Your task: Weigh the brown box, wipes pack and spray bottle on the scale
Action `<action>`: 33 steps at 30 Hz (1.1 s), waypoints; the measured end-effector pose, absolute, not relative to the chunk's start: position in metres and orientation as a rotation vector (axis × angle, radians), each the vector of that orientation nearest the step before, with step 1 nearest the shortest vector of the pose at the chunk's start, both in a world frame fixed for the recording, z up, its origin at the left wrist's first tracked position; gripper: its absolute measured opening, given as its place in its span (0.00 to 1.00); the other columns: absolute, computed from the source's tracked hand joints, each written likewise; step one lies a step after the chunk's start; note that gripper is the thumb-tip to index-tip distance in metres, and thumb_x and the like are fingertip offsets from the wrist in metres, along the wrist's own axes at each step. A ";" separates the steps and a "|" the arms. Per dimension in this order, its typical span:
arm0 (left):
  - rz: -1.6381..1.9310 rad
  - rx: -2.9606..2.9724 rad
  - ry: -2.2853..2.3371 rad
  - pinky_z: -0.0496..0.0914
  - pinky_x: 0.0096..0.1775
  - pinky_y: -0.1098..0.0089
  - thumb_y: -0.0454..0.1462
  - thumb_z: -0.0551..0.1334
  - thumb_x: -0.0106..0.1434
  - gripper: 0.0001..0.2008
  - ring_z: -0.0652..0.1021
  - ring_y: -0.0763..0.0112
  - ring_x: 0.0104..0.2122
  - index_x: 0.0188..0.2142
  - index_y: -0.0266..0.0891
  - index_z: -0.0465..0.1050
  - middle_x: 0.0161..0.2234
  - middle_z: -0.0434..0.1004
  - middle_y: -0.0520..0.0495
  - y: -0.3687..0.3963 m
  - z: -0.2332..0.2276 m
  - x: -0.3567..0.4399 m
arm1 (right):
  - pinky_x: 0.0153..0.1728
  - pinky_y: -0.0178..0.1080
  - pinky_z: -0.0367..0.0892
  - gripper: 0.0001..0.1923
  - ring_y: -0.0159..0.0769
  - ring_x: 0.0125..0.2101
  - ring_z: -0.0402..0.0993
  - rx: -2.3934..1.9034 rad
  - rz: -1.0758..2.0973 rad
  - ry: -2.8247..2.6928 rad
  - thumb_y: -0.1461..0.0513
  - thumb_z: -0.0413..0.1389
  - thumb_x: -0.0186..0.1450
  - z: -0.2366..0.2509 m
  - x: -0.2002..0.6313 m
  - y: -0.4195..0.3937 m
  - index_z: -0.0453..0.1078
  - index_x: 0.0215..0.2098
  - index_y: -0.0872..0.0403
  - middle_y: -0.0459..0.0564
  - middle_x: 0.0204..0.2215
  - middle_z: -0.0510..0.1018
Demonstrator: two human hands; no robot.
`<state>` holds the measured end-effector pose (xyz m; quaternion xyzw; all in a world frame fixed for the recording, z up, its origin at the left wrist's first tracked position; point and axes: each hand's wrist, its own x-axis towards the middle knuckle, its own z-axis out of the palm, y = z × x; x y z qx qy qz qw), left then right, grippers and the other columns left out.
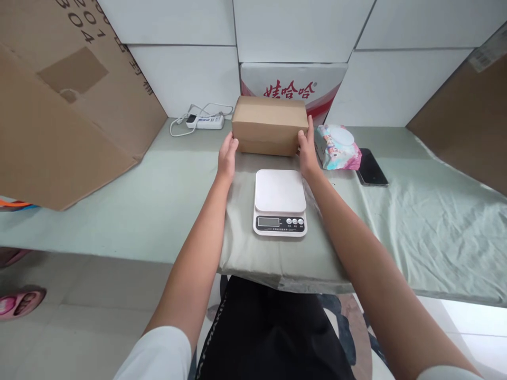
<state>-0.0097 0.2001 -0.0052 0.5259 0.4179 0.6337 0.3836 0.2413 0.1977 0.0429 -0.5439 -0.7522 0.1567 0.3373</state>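
Note:
A brown cardboard box (270, 126) is held between my two hands near the back of the table. My left hand (227, 155) presses against its left end, thumb at the front corner. At the right end, my right hand (308, 148) grips the box with the thumb on its front face and fingers along the side. Below the box, nearer to me, lies a white kitchen scale (280, 202) with a small display and several round buttons. I cannot make out any reading on it.
Behind stands a white-and-red carton (293, 79). A wipes pack (338, 148) and a black phone (371, 167) lie to the right, a white power strip (206, 122) with a cable to the left. Large cardboard sheets (71, 132) flank the cloth-covered table (186, 184). A pink slipper (21, 304) shows lower left.

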 end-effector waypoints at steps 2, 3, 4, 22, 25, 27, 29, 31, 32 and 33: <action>1.676 1.383 1.036 0.56 0.74 0.55 0.66 0.63 0.62 0.36 0.61 0.52 0.75 0.62 0.52 0.73 0.70 0.70 0.49 0.186 0.010 -0.006 | 0.71 0.56 0.59 0.42 0.39 0.77 0.46 -1.423 0.358 -1.894 0.36 0.31 0.72 0.053 0.248 0.182 0.21 0.79 0.33 0.39 0.78 0.51; 1.706 1.404 1.012 0.57 0.74 0.55 0.66 0.63 0.62 0.35 0.63 0.52 0.75 0.60 0.51 0.73 0.69 0.71 0.48 0.177 0.018 -0.003 | 0.71 0.56 0.59 0.40 0.38 0.77 0.47 -1.378 0.343 -1.829 0.38 0.29 0.74 0.057 0.253 0.173 0.20 0.79 0.33 0.39 0.78 0.50; 1.734 1.421 0.982 0.59 0.73 0.55 0.65 0.63 0.63 0.32 0.64 0.52 0.74 0.58 0.51 0.73 0.68 0.73 0.48 0.166 0.024 -0.001 | 0.71 0.55 0.59 0.39 0.38 0.77 0.47 -1.297 0.344 -1.783 0.40 0.28 0.75 0.060 0.259 0.163 0.19 0.79 0.34 0.40 0.79 0.48; 1.695 1.326 0.924 0.67 0.68 0.47 0.56 0.65 0.66 0.27 0.77 0.51 0.65 0.56 0.44 0.72 0.60 0.80 0.37 0.003 0.002 0.018 | 0.77 0.62 0.39 0.44 0.52 0.79 0.36 -1.082 0.450 -1.611 0.35 0.46 0.72 0.019 0.308 0.038 0.44 0.79 0.40 0.48 0.77 0.54; 1.702 1.319 0.922 0.67 0.68 0.47 0.55 0.66 0.66 0.27 0.76 0.50 0.65 0.57 0.44 0.72 0.61 0.79 0.36 0.002 0.002 0.018 | 0.76 0.61 0.45 0.44 0.52 0.79 0.41 -1.088 0.456 -1.602 0.35 0.46 0.71 0.020 0.306 0.036 0.45 0.79 0.40 0.49 0.77 0.54; 1.692 1.316 0.929 0.67 0.69 0.47 0.55 0.66 0.66 0.27 0.76 0.49 0.66 0.58 0.44 0.72 0.61 0.79 0.36 0.002 0.001 0.018 | 0.75 0.61 0.50 0.43 0.53 0.77 0.47 -1.100 0.462 -1.595 0.35 0.45 0.72 0.021 0.305 0.034 0.45 0.79 0.40 0.50 0.77 0.55; 1.676 1.321 0.944 0.67 0.69 0.47 0.55 0.66 0.66 0.28 0.75 0.48 0.67 0.59 0.44 0.72 0.62 0.79 0.36 0.001 0.001 0.018 | 0.72 0.60 0.57 0.42 0.54 0.74 0.54 -1.111 0.458 -1.584 0.35 0.45 0.72 0.020 0.304 0.033 0.47 0.78 0.40 0.51 0.75 0.58; 1.682 1.332 0.959 0.65 0.70 0.47 0.56 0.66 0.66 0.30 0.73 0.48 0.68 0.60 0.45 0.71 0.64 0.77 0.37 0.002 0.002 0.017 | 0.67 0.59 0.64 0.41 0.53 0.70 0.62 -1.120 0.441 -1.559 0.36 0.45 0.72 0.019 0.305 0.034 0.48 0.78 0.39 0.53 0.73 0.62; 1.703 1.329 0.966 0.64 0.71 0.47 0.56 0.66 0.66 0.30 0.72 0.49 0.69 0.61 0.46 0.72 0.65 0.76 0.37 0.002 0.002 0.016 | 0.64 0.59 0.67 0.41 0.52 0.67 0.65 -1.124 0.426 -1.531 0.36 0.44 0.72 0.017 0.305 0.035 0.48 0.78 0.38 0.53 0.71 0.64; 1.735 1.318 0.969 0.62 0.72 0.48 0.56 0.66 0.66 0.29 0.70 0.49 0.71 0.61 0.47 0.72 0.67 0.74 0.38 0.002 0.002 0.015 | 0.61 0.58 0.70 0.40 0.51 0.64 0.68 -1.131 0.410 -1.489 0.36 0.43 0.72 0.016 0.306 0.037 0.48 0.78 0.36 0.53 0.69 0.66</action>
